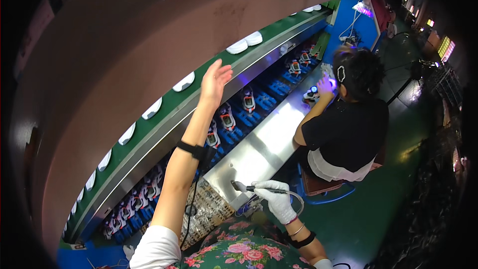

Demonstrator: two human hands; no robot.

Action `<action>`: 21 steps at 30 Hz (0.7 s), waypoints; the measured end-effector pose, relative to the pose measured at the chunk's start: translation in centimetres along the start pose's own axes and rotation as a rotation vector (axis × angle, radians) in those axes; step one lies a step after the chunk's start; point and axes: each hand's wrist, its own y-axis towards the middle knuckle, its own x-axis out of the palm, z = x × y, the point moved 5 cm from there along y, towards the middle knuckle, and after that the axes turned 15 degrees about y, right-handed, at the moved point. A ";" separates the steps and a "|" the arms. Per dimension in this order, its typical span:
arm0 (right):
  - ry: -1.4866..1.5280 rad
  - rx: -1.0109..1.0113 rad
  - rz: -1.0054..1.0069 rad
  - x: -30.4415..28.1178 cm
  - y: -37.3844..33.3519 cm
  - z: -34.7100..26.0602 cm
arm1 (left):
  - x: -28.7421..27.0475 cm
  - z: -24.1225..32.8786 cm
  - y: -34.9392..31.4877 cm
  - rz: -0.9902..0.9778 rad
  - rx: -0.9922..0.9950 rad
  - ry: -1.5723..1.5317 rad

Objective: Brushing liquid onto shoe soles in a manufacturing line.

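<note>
My bare left hand is stretched out over the edge of the green conveyor belt. Its fingers are extended and hold nothing. A white shoe sole lies on the belt just left of it, and a pair of white soles lies farther along. Lower right, my right hand, in a white knitted glove, is closed round a dark-handled brush. A thin hose loops from the handle's rear end. The bristles point left, above the shiny metal worktop.
Below the belt, a rack with blue holders carries several shoe uppers. A seated co-worker handles a shoe at the worktop's far end. Stained, patterned sheeting covers the near end. A curved brown housing overhangs the belt.
</note>
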 end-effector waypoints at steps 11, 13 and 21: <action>0.036 -0.029 0.004 -1.2 0.4 0.4 | 2.2 0.2 13.1 0.437 0.463 1.265; -0.069 -0.068 0.010 -1.3 -0.1 0.2 | 2.3 0.6 10.7 0.393 0.366 0.846; 0.019 0.091 -0.018 1.6 -2.6 1.1 | -4.4 3.3 -6.8 0.064 0.321 -0.312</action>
